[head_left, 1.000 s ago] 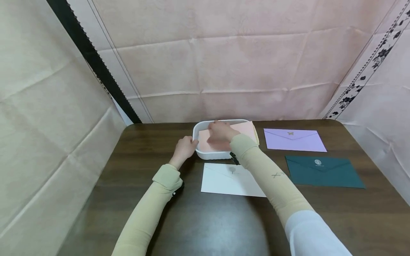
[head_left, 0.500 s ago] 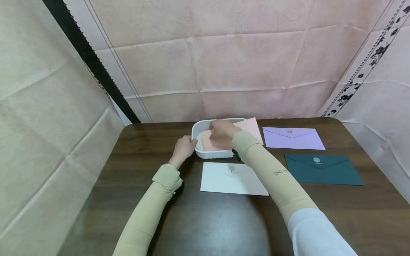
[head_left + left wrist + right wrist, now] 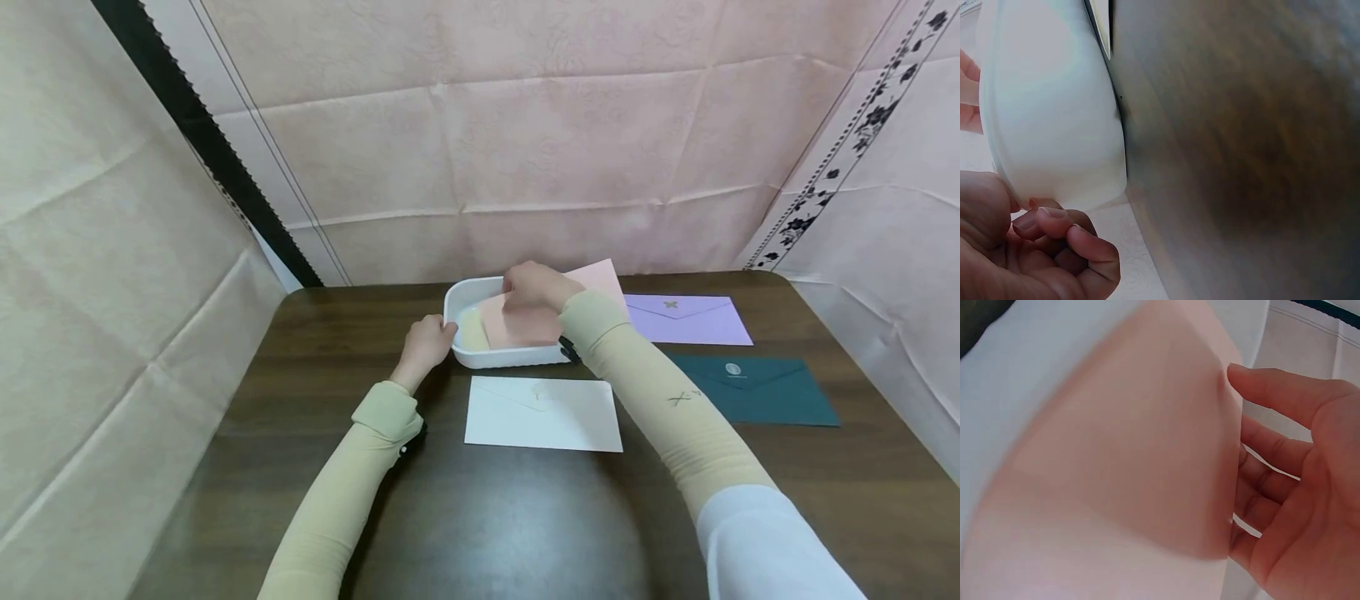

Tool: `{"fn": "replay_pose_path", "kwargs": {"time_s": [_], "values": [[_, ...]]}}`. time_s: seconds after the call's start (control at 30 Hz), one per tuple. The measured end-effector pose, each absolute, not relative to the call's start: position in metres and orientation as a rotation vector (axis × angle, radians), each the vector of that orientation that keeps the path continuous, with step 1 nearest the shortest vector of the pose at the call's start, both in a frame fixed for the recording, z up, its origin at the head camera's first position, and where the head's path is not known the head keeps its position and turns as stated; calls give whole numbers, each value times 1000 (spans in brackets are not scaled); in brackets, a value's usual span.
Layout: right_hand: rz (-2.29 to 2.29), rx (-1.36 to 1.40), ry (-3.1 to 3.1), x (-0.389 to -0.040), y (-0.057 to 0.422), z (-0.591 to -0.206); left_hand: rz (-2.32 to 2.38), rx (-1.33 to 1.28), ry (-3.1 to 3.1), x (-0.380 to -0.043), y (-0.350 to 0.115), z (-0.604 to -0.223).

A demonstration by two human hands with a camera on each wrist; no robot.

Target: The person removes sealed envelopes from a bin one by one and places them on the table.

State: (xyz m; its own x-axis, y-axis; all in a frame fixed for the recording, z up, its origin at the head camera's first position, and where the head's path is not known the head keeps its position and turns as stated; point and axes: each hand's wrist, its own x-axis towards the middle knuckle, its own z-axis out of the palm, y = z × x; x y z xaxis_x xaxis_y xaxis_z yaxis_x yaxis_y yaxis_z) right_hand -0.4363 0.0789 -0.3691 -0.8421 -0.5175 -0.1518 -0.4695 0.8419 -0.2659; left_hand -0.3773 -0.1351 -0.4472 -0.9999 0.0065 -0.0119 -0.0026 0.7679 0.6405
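Note:
My left hand (image 3: 427, 342) grips the left end of a white plastic tub (image 3: 495, 359), thumb and curled fingers at its rim. In the left wrist view those fingers curl against the tub's wall (image 3: 1060, 125). My right hand (image 3: 536, 285) pinches the upper edge of a pink envelope (image 3: 517, 327), thumb on its near face and the other fingers behind. The envelope stands tilted, its lower left part inside the tub and its right corner rising past the rim. Its plain face (image 3: 1122, 450) fills the right wrist view. Something pale yellow (image 3: 473, 331) lies in the tub behind it.
A white envelope (image 3: 543, 417) lies on the dark wooden table (image 3: 510, 517) in front of the tub. To the right lie a lilac envelope (image 3: 690, 321) and a dark green envelope (image 3: 757, 392), the latter partly behind my right sleeve. Pale cloth (image 3: 555, 150) hangs behind the table.
My right hand has lifted the pink envelope and drawn it rightward, uncovering more of the pale yellow thing in the tub. My left hand stays on the rim.

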Motion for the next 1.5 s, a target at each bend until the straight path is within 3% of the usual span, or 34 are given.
{"fn": "replay_pose_path", "kwargs": {"time_s": [0.63,1.5], "values": [[-197,-814,2824,-424,114,-327,1043,33,2983,-377,-137,-443],[-100,-764,2812,-402,112,-315,1107,29,2940,-374,-134,-447]]}}
